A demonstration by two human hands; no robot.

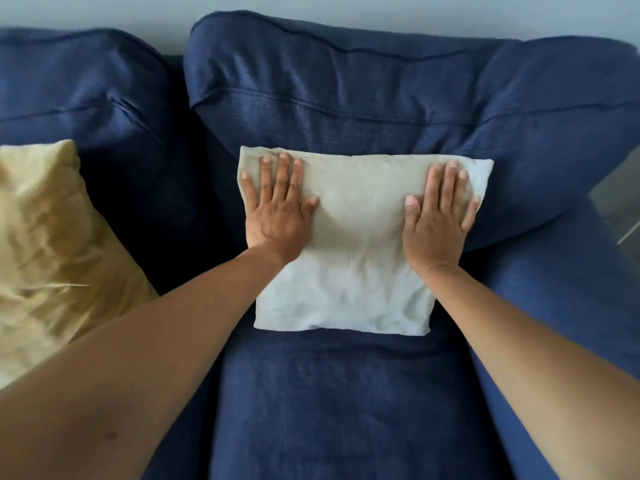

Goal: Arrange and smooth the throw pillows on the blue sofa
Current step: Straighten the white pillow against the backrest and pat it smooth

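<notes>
Hands pressed flat on the pale grey pillow (349,258), propped against the blue sofa (346,393) back cushion.

Left hand (277,211) at nine o'clock and right hand (438,220) at three o'clock of the pillow are spread open, palms down, gripping nothing. The yellow pillow (52,244) is seen well apart at nine o'clock, leaning on the next cushion.

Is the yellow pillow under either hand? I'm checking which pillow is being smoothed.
No, both the left hand and the right hand lie flat on the pale grey pillow; the yellow pillow sits untouched to the left.
</notes>
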